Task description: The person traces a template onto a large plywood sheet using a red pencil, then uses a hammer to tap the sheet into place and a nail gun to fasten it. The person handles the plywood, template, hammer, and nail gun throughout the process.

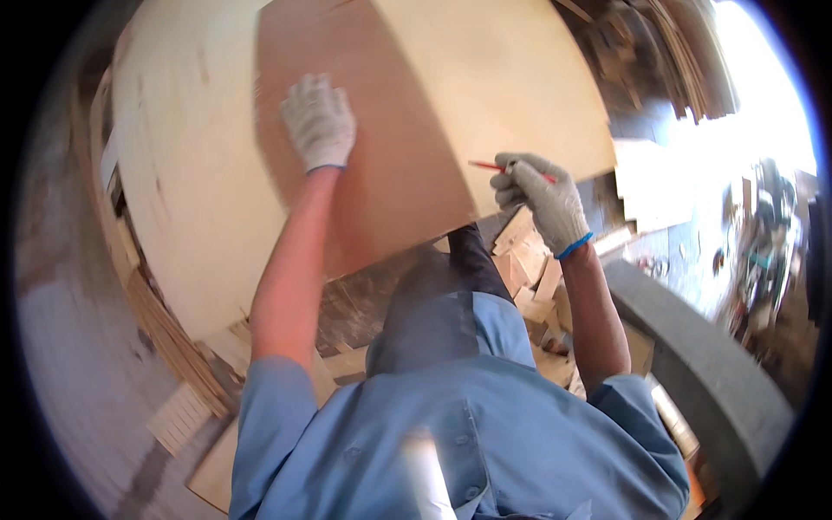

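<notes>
Pinching a thin red stick [487, 165] in my gloved right hand [544, 198], near the pale wood [529, 87] | my gloved left hand [319, 121] unclenched, palm down on the brown panel [390, 165] | pale wood flanking it

The brown sheet [390, 139] looks like smooth, matt wood; the pale board [191, 191] is bare wood, faintly streaked. The gloves [319, 126] are matt knitted cloth, the shirt [373, 459] plain woven cloth. The offcuts [530, 253] look like raw, unvarnished wood.
</notes>
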The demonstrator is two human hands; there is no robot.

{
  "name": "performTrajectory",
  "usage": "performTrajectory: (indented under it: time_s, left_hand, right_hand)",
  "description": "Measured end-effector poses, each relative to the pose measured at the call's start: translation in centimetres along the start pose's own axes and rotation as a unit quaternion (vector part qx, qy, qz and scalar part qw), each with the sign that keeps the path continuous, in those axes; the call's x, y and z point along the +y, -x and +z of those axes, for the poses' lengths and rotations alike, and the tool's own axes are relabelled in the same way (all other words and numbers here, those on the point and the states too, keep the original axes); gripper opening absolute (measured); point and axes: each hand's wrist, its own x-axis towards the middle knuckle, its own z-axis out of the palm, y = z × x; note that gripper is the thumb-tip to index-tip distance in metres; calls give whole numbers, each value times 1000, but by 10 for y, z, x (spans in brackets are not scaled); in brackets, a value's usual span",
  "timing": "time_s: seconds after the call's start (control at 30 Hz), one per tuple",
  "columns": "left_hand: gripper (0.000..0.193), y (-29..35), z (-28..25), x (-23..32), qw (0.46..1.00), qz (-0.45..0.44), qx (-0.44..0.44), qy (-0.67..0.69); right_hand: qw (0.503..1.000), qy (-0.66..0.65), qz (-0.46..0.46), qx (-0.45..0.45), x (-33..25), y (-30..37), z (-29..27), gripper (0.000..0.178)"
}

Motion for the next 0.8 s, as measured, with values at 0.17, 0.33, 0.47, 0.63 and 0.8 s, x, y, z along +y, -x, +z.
performTrajectory:
  time_s: [0.17,0.33,0.47,0.63,0.8]
  left_hand:
    - [41,-13,-31,11,993,-45,-58,88]
    - [32,3,-43,-5,978,-83,-15,190]
    - [23,6,-44,0,974,-113,39,193]
    - [14,8,-40,4,970,-151,63,181]
    - [15,9,-49,5,968,-161,37,189]
  right_hand:
    - [991,35,-45,-117,-51,-78,99,34]
    - [913,228,-72,-331,-57,-98,231,31]
    - [794,383,-44,-470,-21,-98,310,30]
    - [638,510,44,-575,20,-79,367,34]
    - [581,542,79,-602,46,-68,379,33]
